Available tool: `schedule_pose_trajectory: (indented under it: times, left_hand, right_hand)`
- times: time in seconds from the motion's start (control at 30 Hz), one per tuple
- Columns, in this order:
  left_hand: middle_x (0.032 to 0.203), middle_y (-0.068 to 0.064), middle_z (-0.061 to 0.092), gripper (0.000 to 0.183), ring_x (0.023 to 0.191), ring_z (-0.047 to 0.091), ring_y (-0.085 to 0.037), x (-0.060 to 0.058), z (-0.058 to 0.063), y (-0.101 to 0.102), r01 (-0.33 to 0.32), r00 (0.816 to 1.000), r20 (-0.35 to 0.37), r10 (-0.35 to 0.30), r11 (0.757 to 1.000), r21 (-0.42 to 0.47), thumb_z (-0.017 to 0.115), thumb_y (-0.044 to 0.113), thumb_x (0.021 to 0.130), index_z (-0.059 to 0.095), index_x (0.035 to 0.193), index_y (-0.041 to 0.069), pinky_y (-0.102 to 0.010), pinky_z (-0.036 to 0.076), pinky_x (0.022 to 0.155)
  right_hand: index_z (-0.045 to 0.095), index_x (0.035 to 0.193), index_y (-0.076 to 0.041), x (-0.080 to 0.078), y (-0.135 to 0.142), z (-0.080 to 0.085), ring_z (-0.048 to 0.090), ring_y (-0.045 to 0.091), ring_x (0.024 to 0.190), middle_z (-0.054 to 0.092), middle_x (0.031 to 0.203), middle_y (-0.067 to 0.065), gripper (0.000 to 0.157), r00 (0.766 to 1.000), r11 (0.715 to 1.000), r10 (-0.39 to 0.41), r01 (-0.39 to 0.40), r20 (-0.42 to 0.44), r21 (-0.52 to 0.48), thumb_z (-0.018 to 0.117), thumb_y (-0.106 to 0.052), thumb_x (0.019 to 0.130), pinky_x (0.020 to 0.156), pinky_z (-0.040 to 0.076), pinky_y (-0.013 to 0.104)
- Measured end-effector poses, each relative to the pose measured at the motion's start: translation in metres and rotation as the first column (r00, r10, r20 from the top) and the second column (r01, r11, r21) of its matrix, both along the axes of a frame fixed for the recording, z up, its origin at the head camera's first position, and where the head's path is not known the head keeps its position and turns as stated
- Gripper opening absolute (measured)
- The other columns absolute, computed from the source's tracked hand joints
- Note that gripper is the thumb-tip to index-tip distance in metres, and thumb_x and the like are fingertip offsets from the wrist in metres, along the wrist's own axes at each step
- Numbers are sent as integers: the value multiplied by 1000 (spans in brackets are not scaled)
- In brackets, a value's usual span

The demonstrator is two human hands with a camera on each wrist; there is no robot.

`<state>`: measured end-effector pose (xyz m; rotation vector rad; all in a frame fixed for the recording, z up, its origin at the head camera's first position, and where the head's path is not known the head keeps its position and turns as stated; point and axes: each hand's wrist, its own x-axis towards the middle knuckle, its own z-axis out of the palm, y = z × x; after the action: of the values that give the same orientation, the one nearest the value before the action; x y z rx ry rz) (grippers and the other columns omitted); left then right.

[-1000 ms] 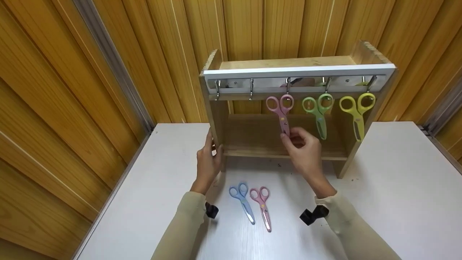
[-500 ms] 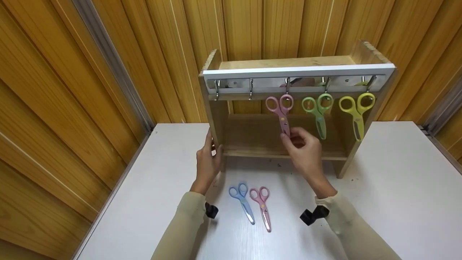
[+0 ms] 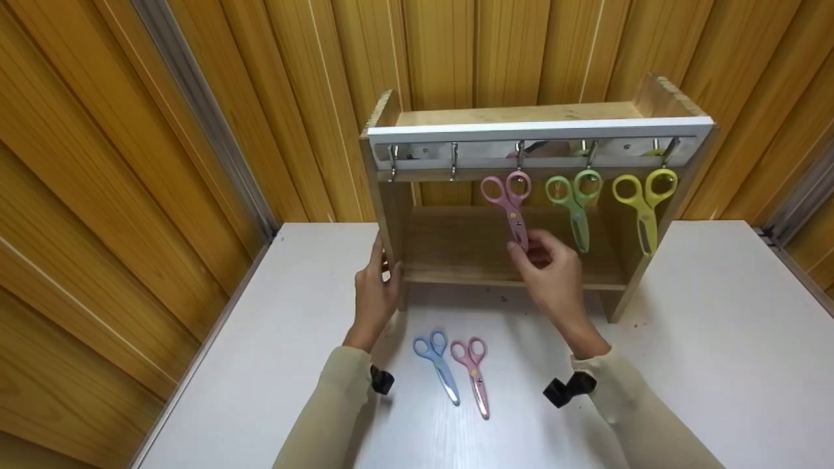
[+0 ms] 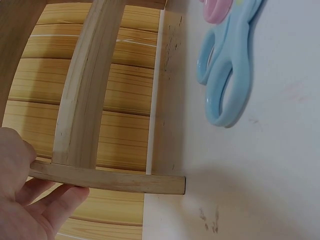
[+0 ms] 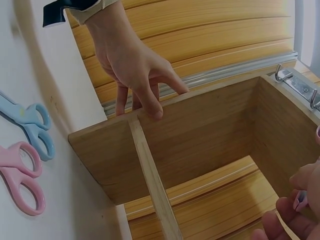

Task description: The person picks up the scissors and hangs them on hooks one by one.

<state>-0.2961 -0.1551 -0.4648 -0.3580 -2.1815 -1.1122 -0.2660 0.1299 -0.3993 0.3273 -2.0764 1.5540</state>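
Head view shows me: the right hand (image 3: 554, 277) pinches the hanging pink scissors (image 3: 513, 212) near their tip; the left hand (image 3: 376, 293) grips the wooden rack's side (image 3: 393, 208).

smooth plastic scissor handles (image 4: 239, 60), shiny metal hooks (image 3: 454, 156), matt wooden rack (image 3: 456, 244), smooth tabletop (image 3: 730, 326)

And here's the left hand's grip (image 4: 17, 210) on the wooden rack (image 4: 90, 85), thumb on one side of the rack's side board (image 4: 110, 179), fingertips touching the opposite side! Through the rack's gaps shows the plank wall (image 4: 127, 90) behind. Out in front, apart from the rack, blue scissors (image 4: 237, 45) lie on the white table (image 4: 270, 175), loops toward the rack's side-board end, blades out of view. Just past them, pink scissors (image 4: 215, 17), mostly cut off. Dark smudges (image 4: 215, 220) mark the table near the rack's foot.
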Motion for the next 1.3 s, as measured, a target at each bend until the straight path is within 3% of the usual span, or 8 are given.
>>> schedule_pose_trajectory:
  times: [0.3,0.47,0.6,0.9,1.13,1.3]
  left_hand:
    - [136,-23,63,68,109,72,-33,-1,0,0,-1,1000,4,1,1000,2,63,4,101,32,161,11,-39,61,89]
    - [139,-21,62,70,110,72,-31,0,0,1,-11,1000,20,11,1000,-11,64,6,101,30,162,12,-38,61,90]
    - [139,-21,62,70,110,71,-31,1,1,1,-6,1000,22,6,1000,-8,63,5,101,30,162,12,-38,61,91]
    - [140,-20,62,70,108,72,-33,0,1,1,-22,1000,10,23,999,-24,65,3,100,31,161,12,-39,62,88]
    - [137,-20,64,69,107,73,-32,1,2,1,-23,999,38,24,1000,-19,64,5,100,32,161,12,-43,61,89]
    - [140,-18,62,70,109,72,-31,1,2,1,-21,999,41,22,1000,-20,64,4,100,31,162,13,-39,61,91]
  right_hand:
    - [63,128,-5,7,4,-7,66,22,89,71,103,10,38,990,993,36,-51,137,108,75,-22,96,73,55,19]
    - [54,137,-6,14,5,-15,69,28,100,70,112,16,51,978,982,68,-101,198,159,76,-24,95,89,60,40]
    - [46,145,-4,23,6,-22,67,36,105,68,118,20,63,975,967,61,-111,215,228,78,-22,93,92,57,54]
    - [33,159,-11,48,-5,-42,62,41,118,48,150,23,82,959,883,35,-162,281,441,79,-28,92,92,57,59]
    - [37,158,-17,67,-18,-57,57,45,125,53,139,25,85,946,817,7,-193,324,544,84,-30,87,90,55,66]
    - [43,155,-18,77,-24,-69,60,38,113,57,130,21,86,956,788,23,-198,292,583,87,-27,83,74,60,55]
